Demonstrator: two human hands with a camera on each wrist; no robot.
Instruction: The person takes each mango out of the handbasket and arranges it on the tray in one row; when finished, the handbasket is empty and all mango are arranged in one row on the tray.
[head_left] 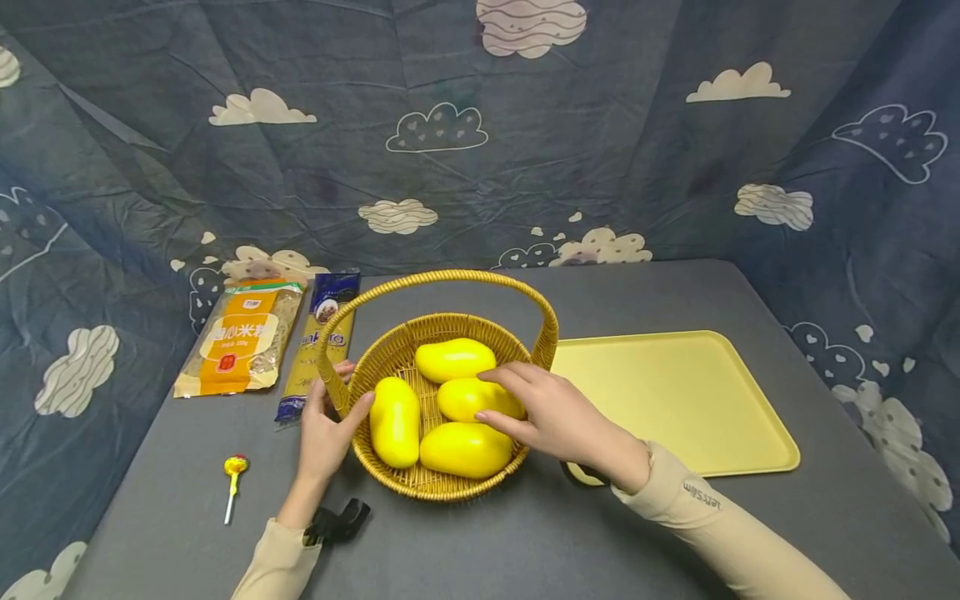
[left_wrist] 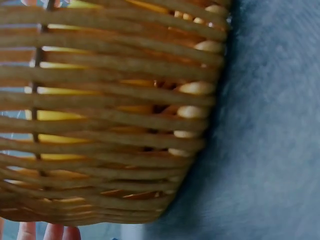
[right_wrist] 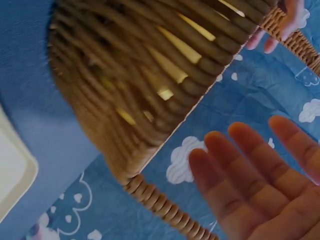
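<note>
A round wicker basket with a tall arched handle stands at the middle of the table, seen close from the side in the left wrist view. Inside lie several yellow mangoes: one upright at the left, the others stacked to its right. My left hand holds the basket's left side, thumb at the rim and fingers by the handle's foot. Over the basket's right part reaches my right hand, its fingers spread above the middle mango. In the right wrist view those fingers are nearly straight and hold nothing.
A pale yellow tray lies right of the basket. To the left are an orange-labelled food bag, a blue and gold noodle packet partly behind the left hand, and a lollipop. A cloud-patterned cloth surrounds the table.
</note>
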